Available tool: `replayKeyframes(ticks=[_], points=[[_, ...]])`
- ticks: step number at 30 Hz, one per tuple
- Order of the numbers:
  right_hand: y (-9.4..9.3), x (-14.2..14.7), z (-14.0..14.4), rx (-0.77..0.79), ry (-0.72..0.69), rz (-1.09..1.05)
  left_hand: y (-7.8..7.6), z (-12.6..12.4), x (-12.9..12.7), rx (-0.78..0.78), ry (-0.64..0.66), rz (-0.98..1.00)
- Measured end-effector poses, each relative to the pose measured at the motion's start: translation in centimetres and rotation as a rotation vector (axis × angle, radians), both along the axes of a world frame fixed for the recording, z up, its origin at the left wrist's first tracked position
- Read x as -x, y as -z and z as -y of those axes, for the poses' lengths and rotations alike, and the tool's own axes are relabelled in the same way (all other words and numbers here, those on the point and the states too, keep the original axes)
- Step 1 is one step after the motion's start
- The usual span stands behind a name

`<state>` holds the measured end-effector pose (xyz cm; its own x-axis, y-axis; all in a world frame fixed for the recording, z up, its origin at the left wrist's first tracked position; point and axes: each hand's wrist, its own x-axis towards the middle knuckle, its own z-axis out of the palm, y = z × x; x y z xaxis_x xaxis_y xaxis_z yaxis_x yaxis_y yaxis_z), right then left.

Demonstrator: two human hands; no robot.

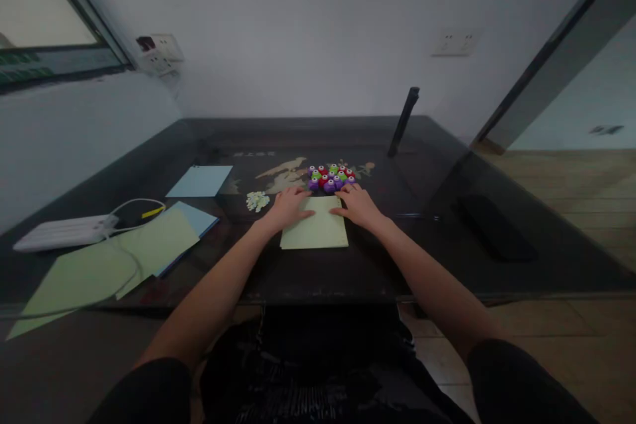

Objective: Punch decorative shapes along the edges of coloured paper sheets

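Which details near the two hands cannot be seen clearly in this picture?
Head view:
- Top edge of the green paper: covered by the left hand and right hand.
- Coloured punches: too small to tell their shapes.
- Paper bits: too small and dim to count.

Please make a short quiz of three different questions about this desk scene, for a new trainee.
1. True or false: both hands rest on the green paper sheet.
2. What lies just beyond the sheet? A) the cluster of small coloured punches B) a cup C) scissors
3. Fill in: the pile of small paper cut-outs lies near the ____ hand.

Key
1. True: the left hand and the right hand press its far corners.
2. A
3. left
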<state>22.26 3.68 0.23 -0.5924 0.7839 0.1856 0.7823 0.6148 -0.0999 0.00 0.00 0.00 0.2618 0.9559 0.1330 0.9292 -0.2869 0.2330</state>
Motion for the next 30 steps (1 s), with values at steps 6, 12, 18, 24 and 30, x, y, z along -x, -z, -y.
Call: replayKeyframes(ticks=[6,12,18,24,30], points=[[-0.06,-0.09,-0.11,0.005,-0.002,-0.024,-0.07,-0.01,0.00,0.010,-0.003,0.010],[-0.13,-0.11,-0.17,-0.002,0.006,-0.056,0.08,-0.09,0.21,-0.002,0.003,0.001],[-0.17,-0.17,-0.12,-0.007,0.011,-0.071,0.07,-0.16,0.18,0.001,-0.013,0.020],[-0.06,-0.24,-0.27,-0.014,0.018,-0.093,0.12,-0.22,0.03,-0.042,-0.023,0.034],[-0.17,-0.14,-0.28,-0.017,0.028,-0.144,-0.05,-0.16,-0.10,-0.050,0.002,0.066]])
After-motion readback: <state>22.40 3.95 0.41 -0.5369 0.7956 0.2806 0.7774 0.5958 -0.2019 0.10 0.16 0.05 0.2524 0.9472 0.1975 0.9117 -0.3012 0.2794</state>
